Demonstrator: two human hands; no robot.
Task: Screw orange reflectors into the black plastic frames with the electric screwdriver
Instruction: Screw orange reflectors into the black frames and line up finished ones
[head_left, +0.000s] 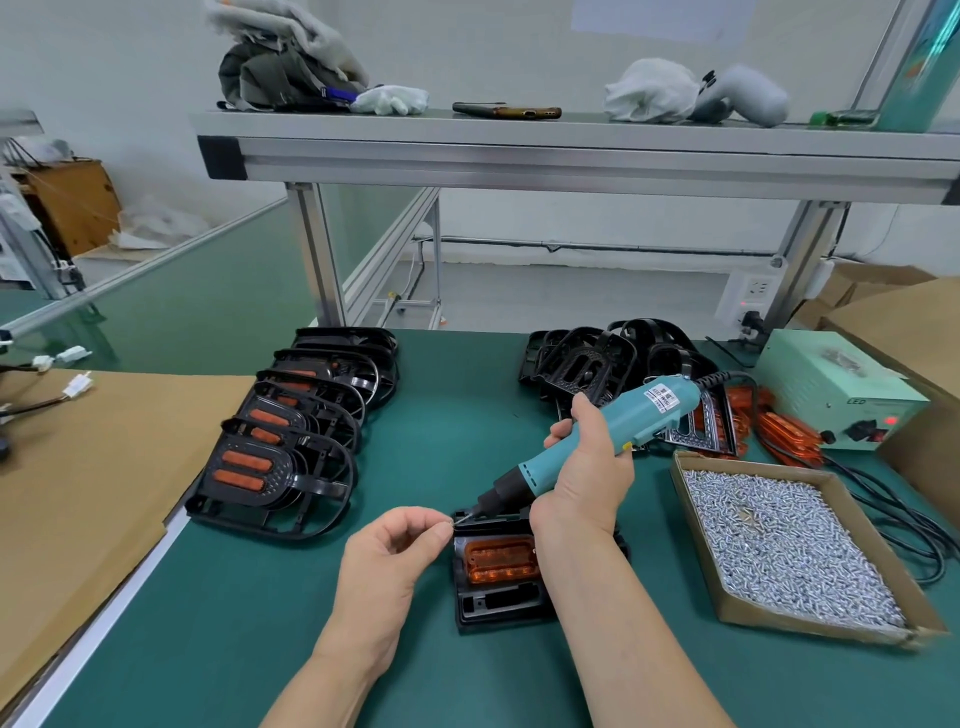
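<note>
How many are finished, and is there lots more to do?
Done: a row of frames with orange reflectors fitted sits at left. In hand: the right hand holds the electric screwdriver to the front frame's corner, its reflector seated, while the left hand pinches what looks like a screw. Left: a pile of bare frames and loose reflectors at the back right.

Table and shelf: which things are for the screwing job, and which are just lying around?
For the job: electric screwdriver in the right hand, small screw pinched by the left hand, black frame with orange reflector, box of screws, spare frames, loose reflectors.
Just lying about: phone, white gloves, grey cloth bundle, cardboard sheet.
</note>
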